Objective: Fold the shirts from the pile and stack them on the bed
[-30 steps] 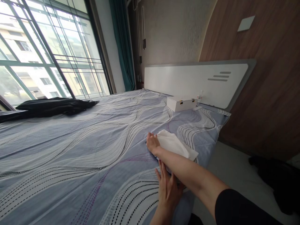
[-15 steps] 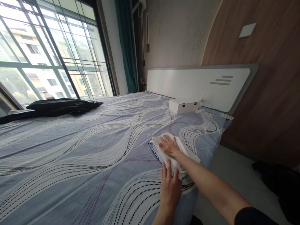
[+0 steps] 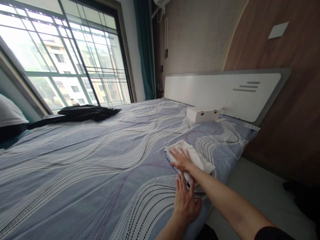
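A folded white cloth (image 3: 197, 156) with a blue patterned edge lies on the grey-blue bed sheet (image 3: 100, 166) near the right side of the bed. My right hand (image 3: 181, 160) lies flat on the cloth's near end, fingers spread, holding nothing. Just below it, my left hand (image 3: 185, 200) rests palm-down on the sheet with fingers stretched out, its fingertips touching the cloth's near edge. Both forearms reach in from the lower right.
A white box (image 3: 203, 114) sits by the white headboard (image 3: 225, 90). Black clothing (image 3: 85, 112) lies at the far side under the large window (image 3: 62, 56). A white pillow (image 3: 10, 113) shows at the left edge. Floor (image 3: 262, 200) runs along the bed's right side.
My right hand moved from the cloth's far left corner back onto its near part and flattened. The view swung left, bringing a pillow into sight. My left hand stayed flat on the sheet.
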Tool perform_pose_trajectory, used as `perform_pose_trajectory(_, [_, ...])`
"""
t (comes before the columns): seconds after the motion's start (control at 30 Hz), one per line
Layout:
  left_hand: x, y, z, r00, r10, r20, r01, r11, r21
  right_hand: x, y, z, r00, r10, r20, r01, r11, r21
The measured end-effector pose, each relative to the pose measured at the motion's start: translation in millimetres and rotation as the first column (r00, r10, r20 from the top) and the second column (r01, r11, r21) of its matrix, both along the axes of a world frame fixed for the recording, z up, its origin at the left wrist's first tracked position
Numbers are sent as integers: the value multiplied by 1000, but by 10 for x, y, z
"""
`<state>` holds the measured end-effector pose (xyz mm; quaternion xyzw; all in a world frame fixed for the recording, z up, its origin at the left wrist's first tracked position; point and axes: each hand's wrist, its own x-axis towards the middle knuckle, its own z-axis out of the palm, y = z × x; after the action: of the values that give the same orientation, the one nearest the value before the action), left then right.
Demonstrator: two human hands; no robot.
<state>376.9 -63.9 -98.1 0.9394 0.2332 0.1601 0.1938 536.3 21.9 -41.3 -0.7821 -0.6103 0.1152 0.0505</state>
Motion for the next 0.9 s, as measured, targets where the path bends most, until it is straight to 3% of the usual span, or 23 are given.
perform_pose_trajectory(0.07, [-202,-5,85,995,-95,-9,94,995,-20,14,9,-5,999,-8,40,8,1000,1])
perform_pose_trajectory(0.13, [-425,56,128,995,-96,-15,96,995,-20,8,9,-41,996,-21,90,20,1000,10])
perform_pose_trajectory(0.27, [-934,305,82,973,219,-70,-216,975,47,-302,-56,-248,954,-167,250,135,981,139])
perform_pose_trajectory(0.37, [-1372,445,14,870,482,-100,-468,873,137,-943,-240,-531,918,-201,341,89,945,316])
perform_pose_trajectory(0.5, [-1956,481,-39,766,638,-82,-614,763,203,-2050,-516,-775,970,21,242,-92,953,287])
perform_pose_trajectory(0.67, [-2738,497,-59,719,689,-90,-656,716,238,-3024,-515,-633,956,259,139,-286,931,227])
perform_pose_trajectory(0.8, [-3313,511,-16,671,736,-94,-696,668,263,-3493,-355,-506,925,377,46,-378,905,196])
perform_pose_trajectory(0.9, [-3552,520,38,615,785,-80,-746,611,264,-3783,-266,-460,919,394,25,-391,900,190])
